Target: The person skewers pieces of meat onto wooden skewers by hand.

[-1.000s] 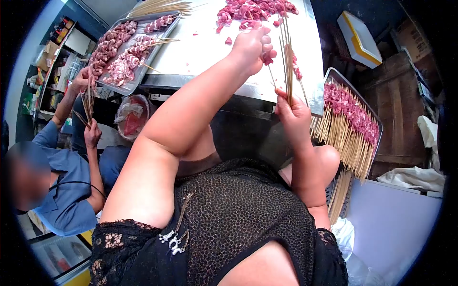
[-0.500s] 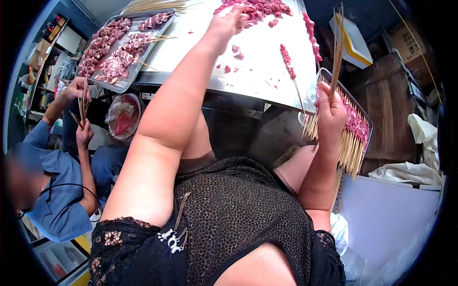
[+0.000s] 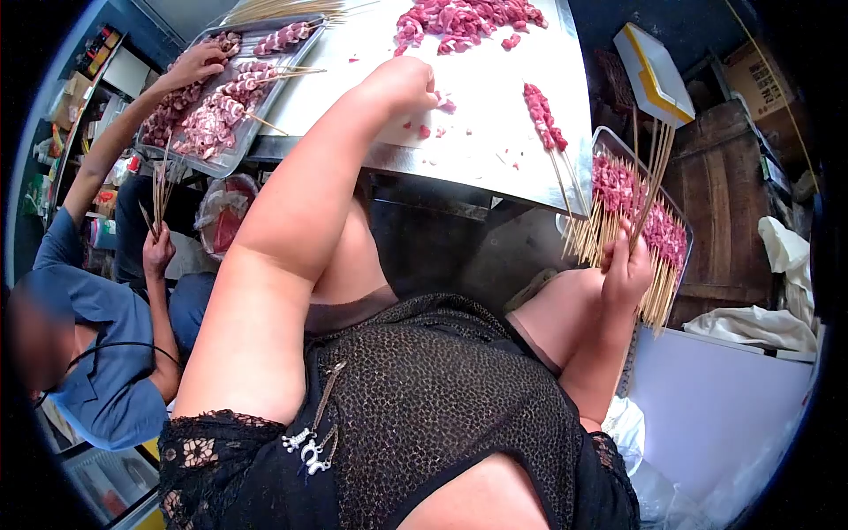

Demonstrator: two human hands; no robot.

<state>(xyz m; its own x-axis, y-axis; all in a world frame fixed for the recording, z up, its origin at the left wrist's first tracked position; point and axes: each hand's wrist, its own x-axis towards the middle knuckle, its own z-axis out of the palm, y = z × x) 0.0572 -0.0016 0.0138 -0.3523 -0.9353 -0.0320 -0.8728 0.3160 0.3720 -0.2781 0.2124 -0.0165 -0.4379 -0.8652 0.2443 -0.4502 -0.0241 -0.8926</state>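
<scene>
My left hand (image 3: 402, 86) is over the white tabletop (image 3: 495, 172), its fingers curled at a small piece of meat (image 3: 447, 104); the palm side is hidden. My right hand (image 3: 627, 269) is closed round a bundle of bamboo skewers (image 3: 655, 163) that point up. Beside that hand, a metal tray (image 3: 685, 231) holds rows of threaded meat skewers (image 3: 664, 231), their bare sticks towards me. Two meat skewers (image 3: 543, 117) lie side by side near the table's right edge. A heap of raw meat pieces (image 3: 464, 25) covers the far part of the tabletop.
At left a co-worker's hand (image 3: 201, 64) reaches over a tray (image 3: 237, 157) of meat skewers; the other hand (image 3: 159, 252) holds sticks. Below that tray stands a lined bucket (image 3: 225, 216). A white-and-yellow box (image 3: 654, 75) and wooden board (image 3: 720, 203) are at right.
My left hand has come down from the meat heap to the small pieces. My right hand has lowered with the sticks. Two skewers now show where one lay. The co-worker's hand has moved to the tray.
</scene>
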